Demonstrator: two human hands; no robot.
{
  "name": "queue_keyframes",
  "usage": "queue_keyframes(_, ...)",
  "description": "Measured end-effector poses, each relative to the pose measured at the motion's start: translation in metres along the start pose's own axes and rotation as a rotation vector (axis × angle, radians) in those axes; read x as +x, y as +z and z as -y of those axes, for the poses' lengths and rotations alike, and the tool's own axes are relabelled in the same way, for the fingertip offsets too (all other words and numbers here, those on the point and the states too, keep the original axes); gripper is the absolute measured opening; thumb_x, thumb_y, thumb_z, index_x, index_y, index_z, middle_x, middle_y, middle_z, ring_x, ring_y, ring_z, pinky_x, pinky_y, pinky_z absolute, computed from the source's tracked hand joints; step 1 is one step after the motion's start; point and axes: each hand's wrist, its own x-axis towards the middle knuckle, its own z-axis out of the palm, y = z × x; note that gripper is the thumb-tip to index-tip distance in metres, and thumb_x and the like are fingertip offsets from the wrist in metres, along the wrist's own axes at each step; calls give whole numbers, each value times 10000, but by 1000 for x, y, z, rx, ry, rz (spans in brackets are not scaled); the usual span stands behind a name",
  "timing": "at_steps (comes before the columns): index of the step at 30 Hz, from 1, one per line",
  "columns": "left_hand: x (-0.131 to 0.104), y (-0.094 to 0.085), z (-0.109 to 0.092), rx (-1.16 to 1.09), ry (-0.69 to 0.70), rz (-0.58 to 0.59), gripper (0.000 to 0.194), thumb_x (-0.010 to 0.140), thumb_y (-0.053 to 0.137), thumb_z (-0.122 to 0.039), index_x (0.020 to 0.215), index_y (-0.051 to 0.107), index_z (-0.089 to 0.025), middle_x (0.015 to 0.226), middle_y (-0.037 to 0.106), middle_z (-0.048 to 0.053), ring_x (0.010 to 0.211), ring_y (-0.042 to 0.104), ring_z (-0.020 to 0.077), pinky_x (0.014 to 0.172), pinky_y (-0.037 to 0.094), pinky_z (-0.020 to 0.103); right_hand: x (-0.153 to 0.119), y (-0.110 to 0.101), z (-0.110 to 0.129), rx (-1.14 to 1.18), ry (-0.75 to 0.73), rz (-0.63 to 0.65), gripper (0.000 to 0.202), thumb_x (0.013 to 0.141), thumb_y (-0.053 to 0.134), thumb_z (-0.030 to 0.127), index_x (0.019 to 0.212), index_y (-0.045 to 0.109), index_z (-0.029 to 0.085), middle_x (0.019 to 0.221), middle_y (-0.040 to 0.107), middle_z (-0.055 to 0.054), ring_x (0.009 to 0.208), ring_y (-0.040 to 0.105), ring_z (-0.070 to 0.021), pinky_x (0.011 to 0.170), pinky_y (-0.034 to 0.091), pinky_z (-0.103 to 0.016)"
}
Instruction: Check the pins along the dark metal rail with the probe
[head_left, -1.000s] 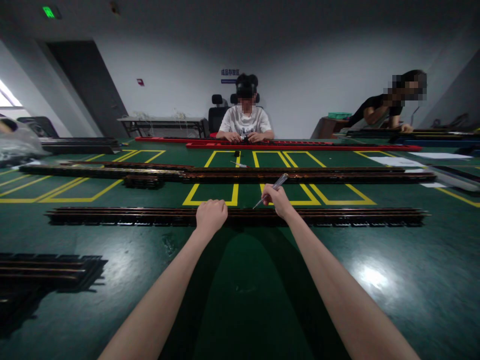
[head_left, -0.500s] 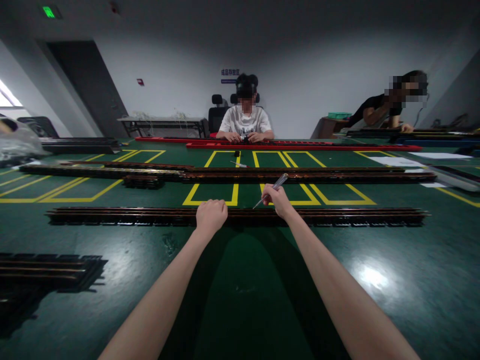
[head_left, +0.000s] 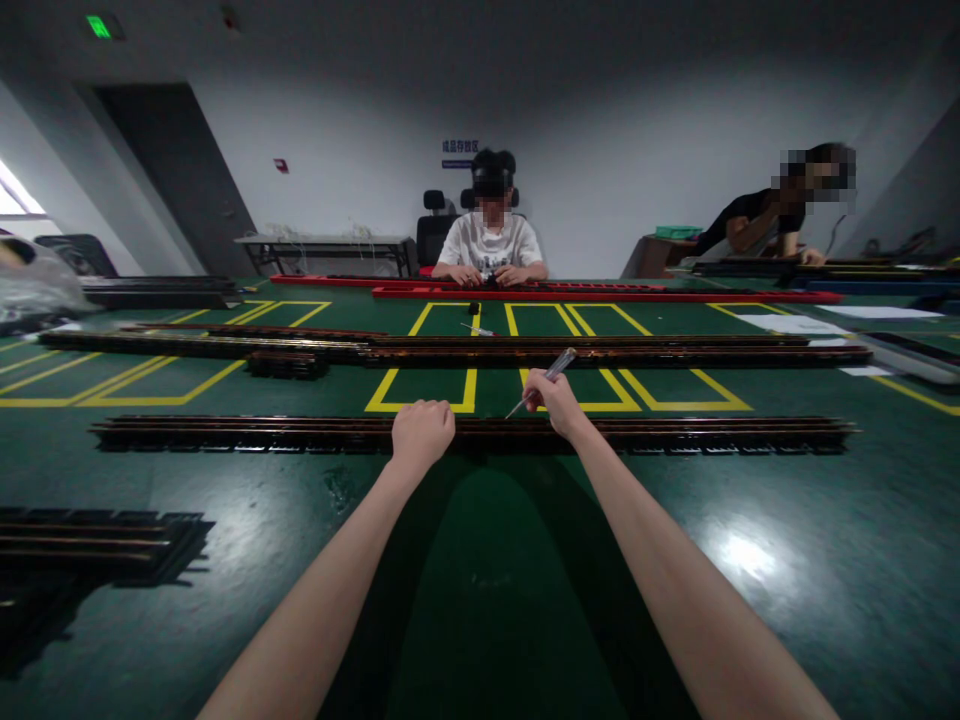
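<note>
A long dark rail assembly (head_left: 262, 432) with copper-coloured strips lies across the green table (head_left: 480, 580) in front of me. My left hand (head_left: 424, 432) rests on its middle part, fingers curled down around it. Just to the right, my right hand (head_left: 552, 398) grips a screwdriver (head_left: 561, 363) with a clear handle. The tool is tilted, its thin tip pointing down and left to the top of the rail assembly between my hands. Whether the tip touches is too small to tell.
More dark rails (head_left: 637, 352) lie farther back, with a short bundle (head_left: 285, 364). Another stack (head_left: 82, 545) is at the left. A red rail (head_left: 600, 292) lies before a seated person (head_left: 491, 240). A second person (head_left: 757, 225) leans in at the right.
</note>
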Motion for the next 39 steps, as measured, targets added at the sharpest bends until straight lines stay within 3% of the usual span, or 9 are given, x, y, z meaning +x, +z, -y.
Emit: queue_keyframes(39, 0, 2, 2, -24, 6, -20, 439, 888, 227, -298, 718, 611, -167, 716, 659, 69, 656, 606, 167, 636, 459, 301, -1, 0, 1, 5, 22, 11, 219, 656, 553, 252, 461, 480, 183, 451, 469, 32, 413, 451, -79, 429, 394, -209)
